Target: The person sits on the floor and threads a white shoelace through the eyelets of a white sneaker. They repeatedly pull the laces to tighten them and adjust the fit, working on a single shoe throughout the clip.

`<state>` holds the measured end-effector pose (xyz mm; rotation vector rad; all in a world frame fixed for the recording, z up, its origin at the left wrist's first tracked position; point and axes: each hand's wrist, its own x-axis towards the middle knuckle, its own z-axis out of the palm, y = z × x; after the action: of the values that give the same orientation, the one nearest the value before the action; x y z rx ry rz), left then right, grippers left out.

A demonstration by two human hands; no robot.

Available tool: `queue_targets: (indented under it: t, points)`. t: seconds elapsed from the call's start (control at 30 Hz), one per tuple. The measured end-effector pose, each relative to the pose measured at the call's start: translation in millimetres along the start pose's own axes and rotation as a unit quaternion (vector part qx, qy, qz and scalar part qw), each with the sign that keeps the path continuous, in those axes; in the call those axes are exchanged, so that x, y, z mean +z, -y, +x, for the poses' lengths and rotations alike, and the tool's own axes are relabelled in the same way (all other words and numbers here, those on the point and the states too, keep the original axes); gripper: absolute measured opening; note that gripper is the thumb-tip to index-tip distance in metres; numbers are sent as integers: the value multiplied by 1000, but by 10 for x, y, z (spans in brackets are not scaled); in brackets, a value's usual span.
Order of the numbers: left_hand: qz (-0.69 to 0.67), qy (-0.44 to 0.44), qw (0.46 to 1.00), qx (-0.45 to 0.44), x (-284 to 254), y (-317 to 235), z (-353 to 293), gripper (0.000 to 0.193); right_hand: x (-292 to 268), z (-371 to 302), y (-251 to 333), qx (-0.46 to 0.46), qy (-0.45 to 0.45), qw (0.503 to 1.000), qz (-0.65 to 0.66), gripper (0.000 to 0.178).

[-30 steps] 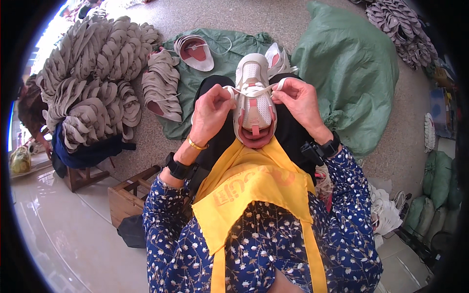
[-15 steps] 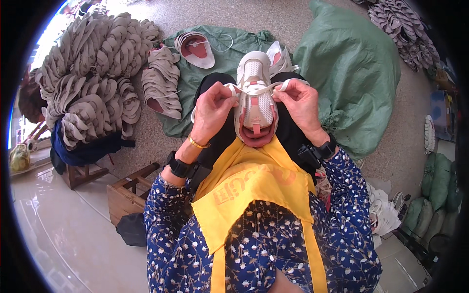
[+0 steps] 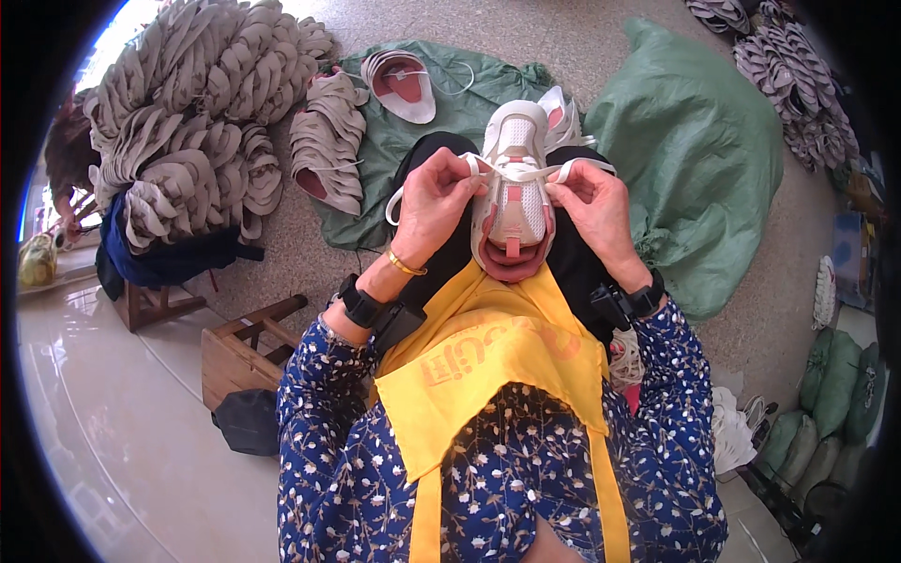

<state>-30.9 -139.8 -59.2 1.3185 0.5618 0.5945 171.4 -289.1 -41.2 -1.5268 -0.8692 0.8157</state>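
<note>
A white and pink sneaker (image 3: 514, 211) rests between my knees, its pink-lined opening toward me and its toe pointing away. White shoelaces (image 3: 522, 174) cross over its tongue and run out to both sides. My left hand (image 3: 435, 202) pinches the lace on the left of the shoe, with a loose end hanging below the wrist side. On the right, my right hand (image 3: 598, 206) pinches the other lace between thumb and fingers. Both hands stand level, close beside the shoe.
Strung bundles of grey shoe uppers (image 3: 202, 131) fill the left, with a shorter row (image 3: 328, 141) beside them. One loose upper (image 3: 399, 86) lies on a green sheet (image 3: 375, 202). A bulging green sack (image 3: 690, 164) stands at right. A wooden stool (image 3: 246, 352) is by my left elbow.
The view has shifted, so shoe and hands appear further right. Both hands keep hold of the laces, which look slightly closer to the shoe's tongue.
</note>
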Motion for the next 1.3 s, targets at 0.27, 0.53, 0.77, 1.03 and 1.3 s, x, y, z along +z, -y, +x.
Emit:
queue_targets:
  t: [0.27, 0.53, 0.77, 1.03, 1.3]
  points:
    - [14, 0, 1000, 14, 41, 35, 2, 4, 7, -15, -43, -13, -10, 1000, -3, 9]
    - [140, -52, 988, 44, 123, -19, -49, 11, -2, -18, -59, -20, -12, 1000, -16, 9]
    - [302, -53, 926, 221, 301, -90, -39, 14, 22, -25, -33, -28, -24, 999, -36, 8]
    - [236, -58, 965, 102, 246, -129, -76, 19, 13, -40, 116, -34, -63, 985, -159, 18]
    - [311, -86, 928, 186, 302, -189, -116, 25, 112, -168, 352, -187, -20, 928, -320, 24]
